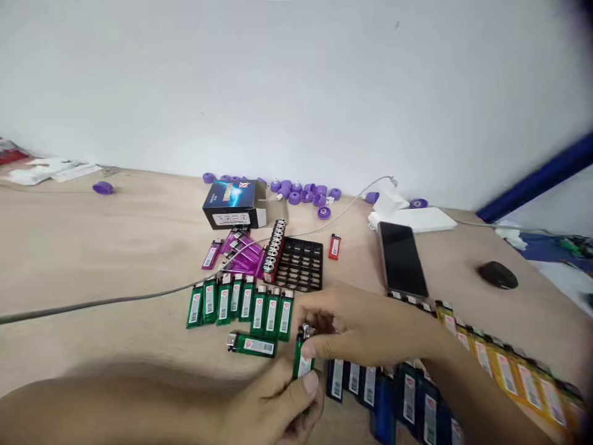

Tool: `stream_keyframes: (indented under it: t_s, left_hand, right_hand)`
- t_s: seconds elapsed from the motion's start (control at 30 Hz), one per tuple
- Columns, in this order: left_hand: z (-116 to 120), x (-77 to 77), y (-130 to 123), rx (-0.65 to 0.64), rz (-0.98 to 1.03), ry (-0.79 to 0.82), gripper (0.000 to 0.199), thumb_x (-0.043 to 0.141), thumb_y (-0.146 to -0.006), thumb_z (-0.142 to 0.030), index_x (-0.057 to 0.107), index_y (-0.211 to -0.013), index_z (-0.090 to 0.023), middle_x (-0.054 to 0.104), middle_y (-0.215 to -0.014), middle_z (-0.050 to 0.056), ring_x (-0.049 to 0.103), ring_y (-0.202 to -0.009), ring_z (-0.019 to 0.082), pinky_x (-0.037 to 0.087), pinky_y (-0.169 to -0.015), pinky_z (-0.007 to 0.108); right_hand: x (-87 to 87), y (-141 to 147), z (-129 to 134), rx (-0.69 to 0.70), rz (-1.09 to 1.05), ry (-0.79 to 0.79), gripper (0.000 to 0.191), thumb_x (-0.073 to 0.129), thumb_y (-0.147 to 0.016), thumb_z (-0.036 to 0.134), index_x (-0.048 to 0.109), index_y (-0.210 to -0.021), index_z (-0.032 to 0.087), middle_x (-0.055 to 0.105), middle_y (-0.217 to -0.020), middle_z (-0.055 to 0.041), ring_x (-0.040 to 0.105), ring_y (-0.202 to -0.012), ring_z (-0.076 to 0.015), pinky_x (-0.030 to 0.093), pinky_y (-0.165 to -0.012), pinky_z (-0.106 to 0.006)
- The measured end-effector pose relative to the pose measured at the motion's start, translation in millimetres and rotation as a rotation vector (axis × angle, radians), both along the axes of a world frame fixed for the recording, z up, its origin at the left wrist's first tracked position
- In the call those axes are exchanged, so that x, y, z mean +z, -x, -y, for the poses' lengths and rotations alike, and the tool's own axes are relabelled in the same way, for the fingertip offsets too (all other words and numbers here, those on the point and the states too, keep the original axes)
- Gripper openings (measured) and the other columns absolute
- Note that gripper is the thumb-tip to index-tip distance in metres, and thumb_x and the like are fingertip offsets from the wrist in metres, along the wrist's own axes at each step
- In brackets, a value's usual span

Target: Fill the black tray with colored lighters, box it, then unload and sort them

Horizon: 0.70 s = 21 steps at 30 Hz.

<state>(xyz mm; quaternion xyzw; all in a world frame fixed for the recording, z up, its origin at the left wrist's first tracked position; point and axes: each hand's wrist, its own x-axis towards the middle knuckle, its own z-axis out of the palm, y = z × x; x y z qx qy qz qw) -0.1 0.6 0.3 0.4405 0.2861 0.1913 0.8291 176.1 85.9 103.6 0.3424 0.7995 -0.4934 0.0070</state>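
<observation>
The left hand (273, 405) clenches a green plastic disposable lighter (302, 364) upright, steadying it while the right hand (356, 327) grasps its metal top, just beside a row of matching green lighters (241, 306) on the desk (92, 259).

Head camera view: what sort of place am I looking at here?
Probably a workbench for handling disposable lighters: rows of green lighters, a black slotted plastic tray, and scattered purple plastic parts on a plain wooden tabletop.

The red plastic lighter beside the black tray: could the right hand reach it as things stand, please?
Probably yes: the right hand holds a green lighter, but nothing blocks the red lighter.
</observation>
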Motion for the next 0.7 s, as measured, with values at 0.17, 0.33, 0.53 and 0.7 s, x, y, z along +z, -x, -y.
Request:
stream_keyframes:
  t_s: [0.17, 0.33, 0.53, 0.7]
  left_hand:
    - [-2, 1.5, 1, 0.000, -0.040, 0.001, 0.068, 0.045, -0.081, -0.084, 0.047, -0.072, -0.017, 0.041, -0.059, -0.005, 0.034, -0.042, 0.004, 0.021, -0.037, 0.020]
    - [-2, 1.8, 3, -0.013, -0.057, -0.032, 0.067, 0.042, -0.081, -0.085, 0.044, -0.073, -0.018, 0.041, -0.062, -0.005, 0.033, -0.043, 0.004, 0.021, -0.038, 0.021]
    - [-1, -2.5, 1, -0.011, -0.073, -0.112, 0.066, 0.040, -0.082, -0.085, 0.042, -0.073, -0.019, 0.042, -0.064, -0.004, 0.032, -0.045, 0.005, 0.024, -0.042, 0.021]
    - [-10, 8.2, 1, -0.139, -0.011, -0.472, 0.049, 0.045, -0.097, -0.059, 0.040, -0.068, -0.020, 0.036, -0.059, -0.006, 0.034, -0.051, 0.008, 0.026, -0.047, 0.022]
  right_hand:
    - [2.0, -1, -1, -0.079, 0.011, 0.030, 0.008, 0.063, -0.090, 0.024, 0.065, -0.088, 0.016, 0.058, -0.071, 0.0037, 0.053, -0.065, -0.0106, 0.039, -0.056, -0.021]
    - [1.0, 1, 0, -0.055, 0.019, 0.010, 0.008, 0.061, -0.089, 0.021, 0.067, -0.092, 0.016, 0.061, -0.073, 0.0025, 0.054, -0.066, -0.0117, 0.039, -0.057, -0.022]
    - [-2.1, 2, 2, 0.009, -0.041, 0.058, 0.009, 0.063, -0.087, 0.021, 0.067, -0.094, 0.018, 0.062, -0.074, 0.0031, 0.053, -0.065, -0.0116, 0.036, -0.056, -0.022]
    - [-3.3, -8, -6, -0.210, -0.149, 0.059, 0.011, 0.063, -0.087, 0.029, 0.061, -0.088, 0.018, 0.047, -0.064, 0.0071, 0.041, -0.058, -0.0095, 0.031, -0.052, -0.022]
